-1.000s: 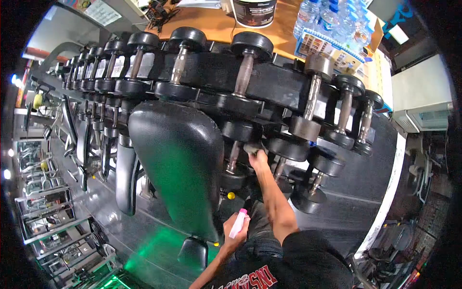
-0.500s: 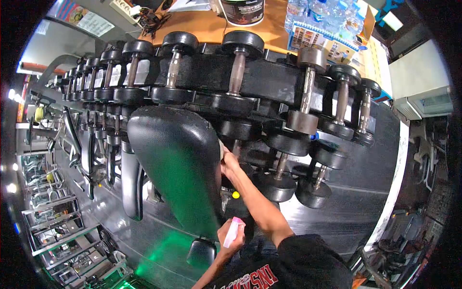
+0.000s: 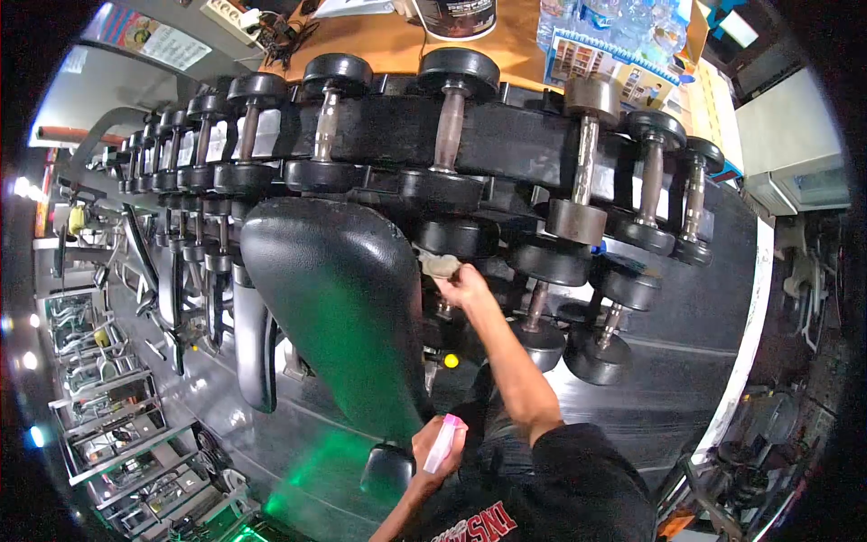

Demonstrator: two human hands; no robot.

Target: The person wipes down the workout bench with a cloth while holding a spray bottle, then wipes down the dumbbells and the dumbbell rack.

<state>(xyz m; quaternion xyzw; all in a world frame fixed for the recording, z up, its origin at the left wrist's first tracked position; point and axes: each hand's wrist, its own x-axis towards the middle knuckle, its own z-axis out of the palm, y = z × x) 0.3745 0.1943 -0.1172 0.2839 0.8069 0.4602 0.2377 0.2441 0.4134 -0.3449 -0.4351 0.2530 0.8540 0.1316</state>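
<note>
A pale cloth (image 3: 441, 266) is held in my right hand (image 3: 465, 287), just right of the upper edge of a black padded bench (image 3: 330, 289). Behind the cloth is a lower-row dumbbell (image 3: 457, 237); whether they touch I cannot tell. Nearer my body, my left hand (image 3: 428, 441) is wrapped round a spray bottle (image 3: 442, 446) with a pink top, close to the bench's lower end. Most of the bottle's body is hidden by the fingers and the angle.
Dumbbells (image 3: 449, 131) line a two-tier rack behind the bench. On the wooden table (image 3: 515, 65) beyond stand a tub (image 3: 456, 18), water bottles (image 3: 623, 27) and a desk calendar (image 3: 610, 72). A second bench (image 3: 253, 352) is at left; a yellow knob (image 3: 451, 361) sits beside the bench.
My right hand has moved right, away from the bench's side edge, and the cloth now shows clearly. My left hand still holds the spray bottle, shifted slightly.
</note>
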